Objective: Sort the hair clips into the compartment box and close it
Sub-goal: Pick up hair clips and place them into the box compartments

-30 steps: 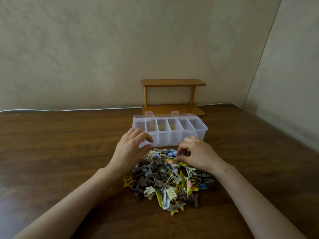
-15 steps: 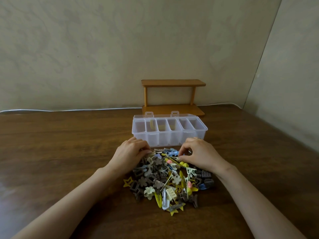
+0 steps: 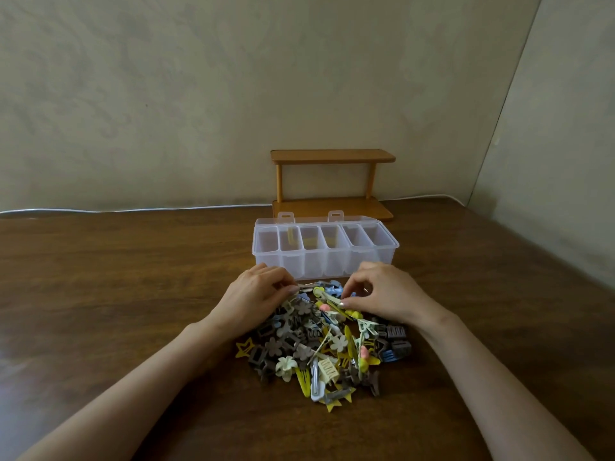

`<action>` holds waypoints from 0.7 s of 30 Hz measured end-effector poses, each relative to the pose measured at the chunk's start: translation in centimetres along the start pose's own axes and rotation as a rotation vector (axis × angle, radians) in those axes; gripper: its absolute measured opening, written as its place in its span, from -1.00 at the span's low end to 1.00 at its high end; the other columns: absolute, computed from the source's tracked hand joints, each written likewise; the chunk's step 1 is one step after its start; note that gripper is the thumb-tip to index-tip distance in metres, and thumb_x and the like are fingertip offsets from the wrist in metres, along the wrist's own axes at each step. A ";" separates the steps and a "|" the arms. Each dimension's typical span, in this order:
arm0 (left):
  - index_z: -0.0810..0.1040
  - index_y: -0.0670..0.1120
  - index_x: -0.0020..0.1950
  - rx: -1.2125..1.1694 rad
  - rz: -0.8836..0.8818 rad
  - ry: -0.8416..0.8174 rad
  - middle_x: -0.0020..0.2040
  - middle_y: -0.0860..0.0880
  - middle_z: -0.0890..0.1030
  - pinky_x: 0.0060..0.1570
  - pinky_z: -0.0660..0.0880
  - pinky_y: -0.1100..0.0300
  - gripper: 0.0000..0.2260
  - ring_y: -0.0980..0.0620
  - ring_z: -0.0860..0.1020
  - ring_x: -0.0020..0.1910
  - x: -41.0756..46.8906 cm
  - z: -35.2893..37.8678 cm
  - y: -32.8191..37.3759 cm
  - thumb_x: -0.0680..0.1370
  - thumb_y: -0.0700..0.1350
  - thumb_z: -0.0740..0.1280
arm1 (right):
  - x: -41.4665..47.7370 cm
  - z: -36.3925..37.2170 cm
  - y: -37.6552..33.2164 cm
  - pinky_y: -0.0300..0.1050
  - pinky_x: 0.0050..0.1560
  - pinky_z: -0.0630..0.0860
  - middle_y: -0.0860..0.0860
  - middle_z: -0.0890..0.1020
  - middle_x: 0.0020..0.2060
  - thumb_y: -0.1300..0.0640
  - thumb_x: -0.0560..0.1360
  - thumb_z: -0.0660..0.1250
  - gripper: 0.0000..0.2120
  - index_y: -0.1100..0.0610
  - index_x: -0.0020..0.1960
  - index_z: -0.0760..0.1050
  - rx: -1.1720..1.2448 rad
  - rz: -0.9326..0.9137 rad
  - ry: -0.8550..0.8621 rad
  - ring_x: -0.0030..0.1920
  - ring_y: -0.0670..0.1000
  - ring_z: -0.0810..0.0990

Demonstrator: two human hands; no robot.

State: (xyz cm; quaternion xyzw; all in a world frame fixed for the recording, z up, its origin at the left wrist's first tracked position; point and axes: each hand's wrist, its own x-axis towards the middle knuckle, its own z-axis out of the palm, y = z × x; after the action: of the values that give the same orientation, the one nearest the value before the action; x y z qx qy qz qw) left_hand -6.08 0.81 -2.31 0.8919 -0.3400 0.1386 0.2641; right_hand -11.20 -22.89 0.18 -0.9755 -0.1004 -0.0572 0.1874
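Observation:
A heap of hair clips (image 3: 324, 347) in brown, yellow, pale green and blue lies on the wooden table in front of me. Behind it stands a clear plastic compartment box (image 3: 324, 259) with its lid open toward the back; yellow clips show in some of its middle compartments. My left hand (image 3: 256, 296) rests on the heap's far left side, its fingertips pinching a thin flat clip (image 3: 304, 287). My right hand (image 3: 382, 294) sits on the far right side, thumb and forefinger closed on a pale yellow-green clip (image 3: 327, 296).
A small two-tier wooden shelf (image 3: 332, 184) stands against the wall just behind the box. A white cable (image 3: 133, 209) runs along the table's back edge. Walls close off the back and the right side.
My left hand came down from the box's front onto the heap and pinched a thin clip. My right hand shifted slightly and closed on a clip at the heap's far edge.

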 end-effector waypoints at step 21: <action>0.59 0.02 0.09 -0.063 0.065 -0.010 -0.01 0.16 0.57 -0.06 0.41 0.35 -0.80 0.23 0.45 -0.01 0.0 0.6 0.6 0.54 0.03 0.27 | 0.6 -2.5 3.6 -0.38 -0.28 0.36 0.01 0.60 -0.26 0.20 0.48 0.36 -0.93 0.13 -0.18 0.58 0.335 0.145 0.877 -0.25 -0.07 0.52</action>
State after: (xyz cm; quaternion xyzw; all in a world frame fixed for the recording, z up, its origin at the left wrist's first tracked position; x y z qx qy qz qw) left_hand -6.43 0.11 -2.55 0.8724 -0.3742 0.1317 0.2856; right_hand -10.01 -26.99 1.26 -0.8201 0.0488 -0.4334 0.3706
